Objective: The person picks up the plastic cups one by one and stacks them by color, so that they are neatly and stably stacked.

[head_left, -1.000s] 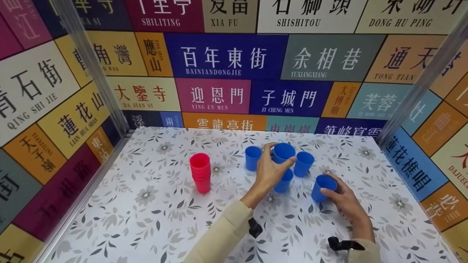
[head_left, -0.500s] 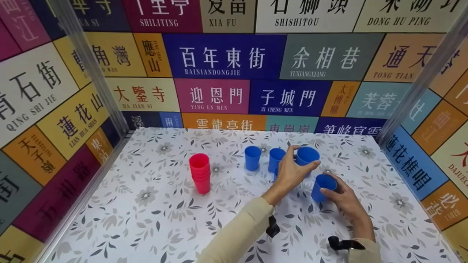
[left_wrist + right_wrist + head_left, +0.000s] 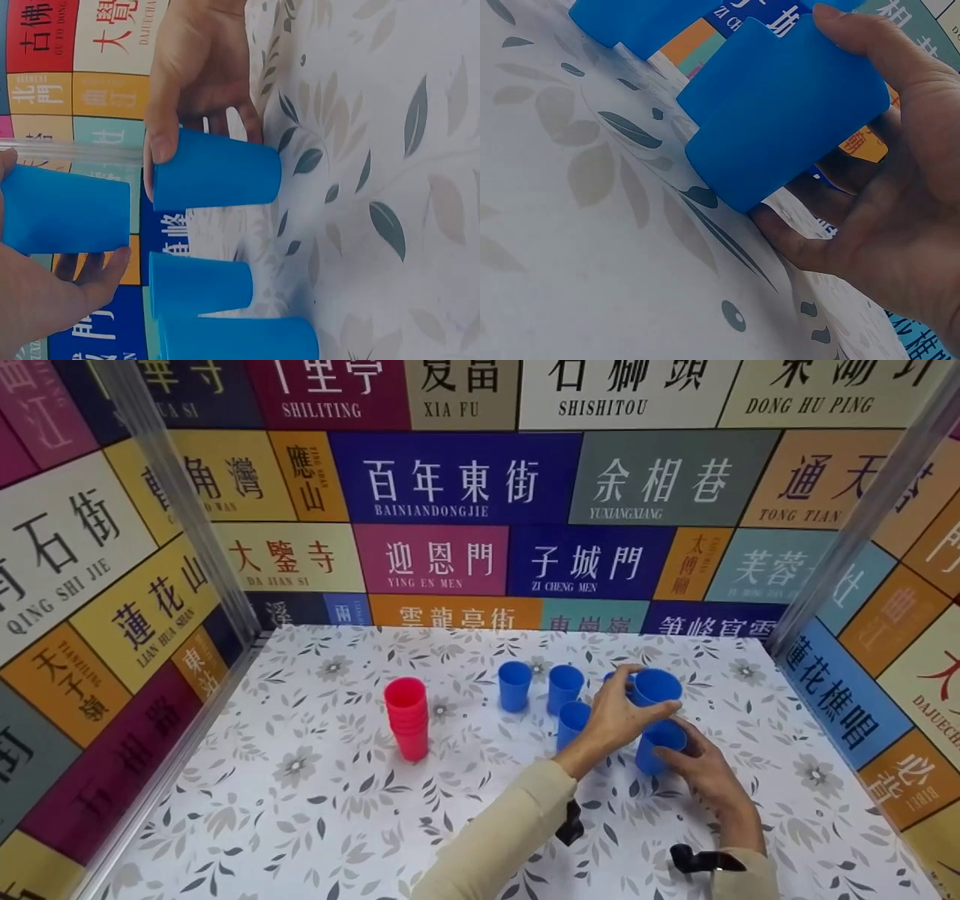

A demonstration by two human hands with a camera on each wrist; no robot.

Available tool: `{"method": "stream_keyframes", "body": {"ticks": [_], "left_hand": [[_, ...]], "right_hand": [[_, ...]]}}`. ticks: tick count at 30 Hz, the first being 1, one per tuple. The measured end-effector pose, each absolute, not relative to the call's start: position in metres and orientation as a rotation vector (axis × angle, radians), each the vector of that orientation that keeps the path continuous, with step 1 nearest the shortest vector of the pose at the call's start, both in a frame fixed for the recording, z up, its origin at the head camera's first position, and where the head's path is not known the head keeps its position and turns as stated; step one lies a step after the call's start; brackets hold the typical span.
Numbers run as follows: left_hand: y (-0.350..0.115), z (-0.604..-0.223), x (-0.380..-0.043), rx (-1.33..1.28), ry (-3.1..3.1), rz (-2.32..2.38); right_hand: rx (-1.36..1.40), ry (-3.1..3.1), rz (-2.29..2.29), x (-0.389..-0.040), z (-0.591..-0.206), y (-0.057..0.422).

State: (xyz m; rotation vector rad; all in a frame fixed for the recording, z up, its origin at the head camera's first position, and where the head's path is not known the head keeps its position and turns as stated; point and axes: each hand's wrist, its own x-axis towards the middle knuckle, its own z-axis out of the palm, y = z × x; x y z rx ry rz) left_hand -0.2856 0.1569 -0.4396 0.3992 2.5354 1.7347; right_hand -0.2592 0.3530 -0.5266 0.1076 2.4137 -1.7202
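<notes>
My left hand [image 3: 616, 716] grips a blue cup [image 3: 658, 687] near its rim, holding it raised and overlapping the far edge of a second blue cup in the head view. That second cup [image 3: 657, 750] stands at the right, with my right hand [image 3: 709, 769] curled round its side. In the left wrist view the raised cup [image 3: 67, 210] is apart from the one in the right hand [image 3: 202, 67]. Upright to the left are blue cups at the back left [image 3: 514, 687], back middle [image 3: 565, 690] and front [image 3: 573, 724]. Another blue cup [image 3: 609, 678] is mostly hidden behind my left hand.
A stack of red cups [image 3: 409, 720] stands upright left of the blue ones. Everything rests on a table with a white leaf-patterned cover [image 3: 300, 825]. Panels with coloured street-name signs [image 3: 457, 487] rise at the back and both sides.
My left hand has carried its blue cup rightward, over the other cups, to beside the right hand's cup. The back-middle and front cups have come into fuller view. My right hand has stayed put.
</notes>
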Motion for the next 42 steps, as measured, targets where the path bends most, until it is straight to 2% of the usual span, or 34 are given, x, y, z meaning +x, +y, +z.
{"method": "stream_keyframes", "body": {"ticks": [12, 23, 42], "left_hand": [[0.173, -0.453, -0.280, 0.449, 2.526, 1.686], [0.173, -0.458, -0.281, 0.406, 2.518, 1.663], [0.113, -0.472, -0.296, 0.610, 2.368, 1.954]], "right_hand": [[-0.053, 2.526, -1.698, -0.260, -0.533, 0.352], [-0.028, 2.505, -1.724, -0.257, -0.532, 0.352], [0.010, 2.461, -1.780, -0.257, -0.529, 0.354]]}}
